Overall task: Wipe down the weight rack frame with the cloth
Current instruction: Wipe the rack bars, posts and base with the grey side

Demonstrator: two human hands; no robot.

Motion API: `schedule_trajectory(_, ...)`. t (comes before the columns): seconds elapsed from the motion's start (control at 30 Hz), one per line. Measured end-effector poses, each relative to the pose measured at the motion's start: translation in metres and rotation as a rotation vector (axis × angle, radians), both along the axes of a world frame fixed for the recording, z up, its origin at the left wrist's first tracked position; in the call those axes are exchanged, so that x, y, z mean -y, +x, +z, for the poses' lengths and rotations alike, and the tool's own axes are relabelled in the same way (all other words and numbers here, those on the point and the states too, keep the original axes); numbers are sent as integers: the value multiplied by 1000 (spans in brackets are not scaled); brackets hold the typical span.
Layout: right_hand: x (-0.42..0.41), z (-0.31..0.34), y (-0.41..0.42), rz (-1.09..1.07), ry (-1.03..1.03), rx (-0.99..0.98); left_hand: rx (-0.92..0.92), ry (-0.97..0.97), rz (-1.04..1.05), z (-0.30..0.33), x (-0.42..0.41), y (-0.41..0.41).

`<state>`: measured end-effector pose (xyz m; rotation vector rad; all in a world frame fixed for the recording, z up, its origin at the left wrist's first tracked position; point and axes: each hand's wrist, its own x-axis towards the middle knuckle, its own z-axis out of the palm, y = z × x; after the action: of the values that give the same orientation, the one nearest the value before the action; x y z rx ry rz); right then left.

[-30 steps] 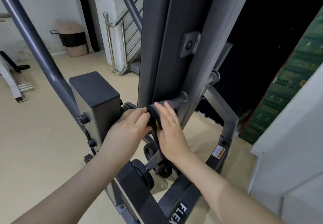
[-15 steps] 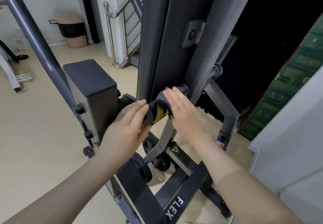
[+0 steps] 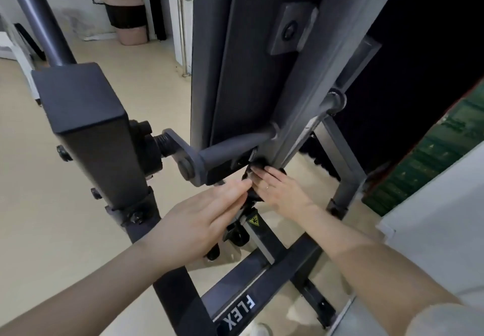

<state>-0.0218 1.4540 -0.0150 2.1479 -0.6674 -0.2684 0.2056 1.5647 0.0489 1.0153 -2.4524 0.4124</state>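
Observation:
The weight rack frame [image 3: 301,105] is a grey steel upright with a horizontal peg [image 3: 235,147] and a black base bar marked FLEX [image 3: 241,312]. A small dark cloth [image 3: 252,194] is bunched against the foot of the upright, just under the peg. My right hand [image 3: 281,192] lies flat over the cloth with straight fingers and presses it onto the frame. My left hand [image 3: 207,215] reaches in from the left and pinches the cloth's near end at its fingertips. Most of the cloth is hidden between the two hands.
A black box-shaped post [image 3: 86,126] stands left of the upright, joined to it by a bolt and link. A slanted grey tube [image 3: 39,18] rises behind it. A pink bin [image 3: 128,18] and a stair rail [image 3: 180,23] stand at the back. A white wall [image 3: 440,217] is close on the right.
Both hands and the cloth have moved down and to the right, off the peg to the base of the upright. The view has tilted downwards and closer.

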Motion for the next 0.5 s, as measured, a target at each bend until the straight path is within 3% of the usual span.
schedule_trajectory(0.07, 2, -7, 5, -45, 112, -101, 32, 49, 7, -2, 4, -6)
schedule_trajectory(0.1, 3, -2, 3, -30, 70, -69, 40, 62, 10, -4, 5, -9)
schedule_trajectory(0.27, 11, 15, -26, 184, -135, 374, -60, 136, 44, -1, 14, -14)
schedule_trajectory(0.4, 19, 3, -12, 133, -54, 347, -161, 196, 61, 10, 24, -30)
schedule_trajectory(0.5, 18, 13, -30, 343, -53, 477, -204, 221, 70, 15, 28, -48)
